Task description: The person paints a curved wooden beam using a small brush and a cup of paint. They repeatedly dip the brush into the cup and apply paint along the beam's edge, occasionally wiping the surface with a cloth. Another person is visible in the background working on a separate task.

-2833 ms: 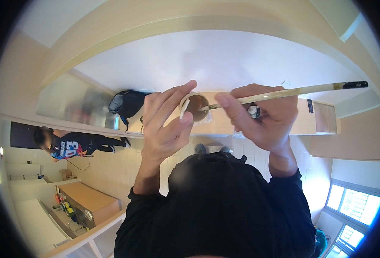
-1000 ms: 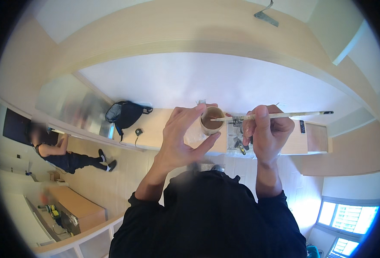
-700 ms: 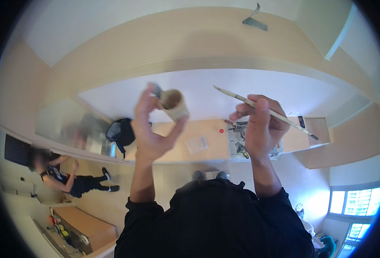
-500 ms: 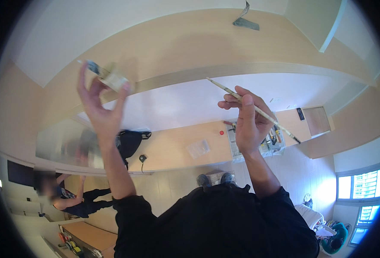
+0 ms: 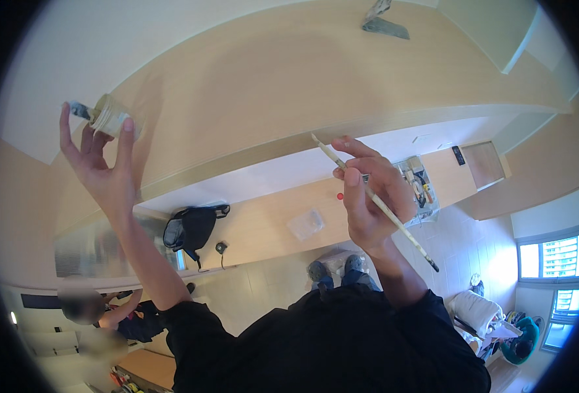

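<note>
Up at the left, my left hand (image 5: 106, 177) grips a small pale cup (image 5: 112, 118) between thumb and fingers, tilted over a wood-toned shelf (image 5: 283, 78). From the cup's mouth sticks a short tool with a dark, smeared end (image 5: 80, 110); its kind is unclear. My right hand (image 5: 381, 196) pinches a thin paintbrush (image 5: 404, 230) with a pale, stained handle. One pointed end of it is near the shelf's front edge, and its dark end slants down to the right.
On the lower counter lie a black bag (image 5: 196, 229), a clear plastic packet (image 5: 306, 224), a red cap (image 5: 340, 196), a tray of tools (image 5: 427, 190) and a black remote (image 5: 458, 155). A grey bent strip (image 5: 386, 27) rests on the shelf. Another person (image 5: 119, 316) is at lower left.
My left hand has moved left with the cup. My right hand has shifted slightly down, still pinching the paintbrush. The person at lower left has changed posture.
</note>
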### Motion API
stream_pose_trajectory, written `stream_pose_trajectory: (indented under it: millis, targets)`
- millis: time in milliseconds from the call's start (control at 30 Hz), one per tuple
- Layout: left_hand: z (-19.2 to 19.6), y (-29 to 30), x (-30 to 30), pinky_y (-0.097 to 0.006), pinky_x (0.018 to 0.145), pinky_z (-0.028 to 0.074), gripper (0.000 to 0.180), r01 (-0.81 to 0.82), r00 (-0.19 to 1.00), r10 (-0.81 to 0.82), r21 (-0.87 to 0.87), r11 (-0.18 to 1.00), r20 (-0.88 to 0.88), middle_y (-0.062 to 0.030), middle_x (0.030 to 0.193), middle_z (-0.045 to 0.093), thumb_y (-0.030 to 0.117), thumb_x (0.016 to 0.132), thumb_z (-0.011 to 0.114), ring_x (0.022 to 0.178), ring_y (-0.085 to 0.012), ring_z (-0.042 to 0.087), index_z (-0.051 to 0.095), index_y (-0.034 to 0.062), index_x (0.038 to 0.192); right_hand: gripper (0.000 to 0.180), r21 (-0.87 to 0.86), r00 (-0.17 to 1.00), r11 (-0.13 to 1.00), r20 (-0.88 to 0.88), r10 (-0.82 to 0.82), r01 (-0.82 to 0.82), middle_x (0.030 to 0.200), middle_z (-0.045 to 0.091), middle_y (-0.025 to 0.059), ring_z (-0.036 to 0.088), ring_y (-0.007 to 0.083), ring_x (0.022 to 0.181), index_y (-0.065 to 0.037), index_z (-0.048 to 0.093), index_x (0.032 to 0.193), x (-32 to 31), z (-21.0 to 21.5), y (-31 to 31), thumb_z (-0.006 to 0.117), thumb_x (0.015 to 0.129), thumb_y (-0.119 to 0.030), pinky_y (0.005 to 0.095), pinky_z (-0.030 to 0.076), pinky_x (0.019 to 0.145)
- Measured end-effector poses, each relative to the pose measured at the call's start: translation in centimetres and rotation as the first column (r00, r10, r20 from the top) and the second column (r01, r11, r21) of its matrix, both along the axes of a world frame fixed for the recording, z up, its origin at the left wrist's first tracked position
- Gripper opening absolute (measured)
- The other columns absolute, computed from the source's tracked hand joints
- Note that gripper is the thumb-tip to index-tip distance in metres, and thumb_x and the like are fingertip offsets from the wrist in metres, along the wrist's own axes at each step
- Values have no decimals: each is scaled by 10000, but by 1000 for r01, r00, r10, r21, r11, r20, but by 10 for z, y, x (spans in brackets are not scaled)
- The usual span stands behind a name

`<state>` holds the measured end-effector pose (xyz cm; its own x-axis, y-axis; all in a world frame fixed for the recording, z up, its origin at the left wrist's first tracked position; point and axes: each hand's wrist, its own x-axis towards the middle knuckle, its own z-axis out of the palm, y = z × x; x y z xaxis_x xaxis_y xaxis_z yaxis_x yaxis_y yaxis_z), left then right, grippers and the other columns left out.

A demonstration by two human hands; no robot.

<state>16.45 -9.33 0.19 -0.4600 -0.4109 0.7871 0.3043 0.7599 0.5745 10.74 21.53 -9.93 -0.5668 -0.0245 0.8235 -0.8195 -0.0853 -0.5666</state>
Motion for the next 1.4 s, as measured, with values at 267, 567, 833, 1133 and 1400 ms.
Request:
stream_pose_trajectory:
  millis: [267, 567, 833, 1133, 1400]
  targets:
    - [-8, 3, -7, -319, 926, 514, 903, -25, 996, 18, -79, 997, -83, -195, 1170, 647, -35, 845, 818, 1026, -213, 661, 304, 93, 1575, 209, 76, 997, 994, -31, -77, 79, 1011, 731, 300, 738, 393, 1011, 92, 635, 1043, -2, 4, 2, 614, 1032, -115, 560, 516, 1019]
    - [-10, -3, -9, -340, 915, 566, 893, -92, 992, 81, -122, 988, -95, -250, 1262, 620, -48, 851, 808, 1094, -251, 666, 294, 80, 1570, 130, 82, 994, 991, 13, -111, 109, 898, 767, 212, 752, 352, 968, 82, 679, 1003, -8, 8, -1, 679, 873, 80, 494, 551, 949]
    - [-14, -8, -8, -344, 925, 570, 894, -50, 994, 35, -146, 988, -101, -255, 1310, 593, -39, 847, 817, 1086, -252, 665, 298, 74, 1567, 130, 5, 993, 995, 69, -95, 95, 931, 747, 267, 751, 379, 943, 106, 665, 1009, -8, -1, -7, 675, 881, 85, 482, 578, 886]
    - [-14, -8, -9, -363, 948, 579, 889, -58, 993, 43, -136, 989, -107, -257, 1336, 584, -31, 844, 822, 1101, -261, 662, 309, 76, 1562, 199, 22, 991, 996, 96, -92, 90, 1061, 711, 340, 748, 371, 969, 122, 648, 1036, -6, 2, -4, 630, 1003, -74, 364, 641, 763]
    - [-12, -8, -7, -366, 957, 583, 898, -64, 994, 50, -139, 988, -102, -253, 1335, 588, -29, 840, 826, 1109, -260, 661, 307, 83, 1565, 160, 8, 995, 1000, 102, -8, 7, 1126, 688, 336, 722, 376, 1051, 121, 605, 1104, -7, 3, 6, 622, 975, 29, 379, 671, 772]
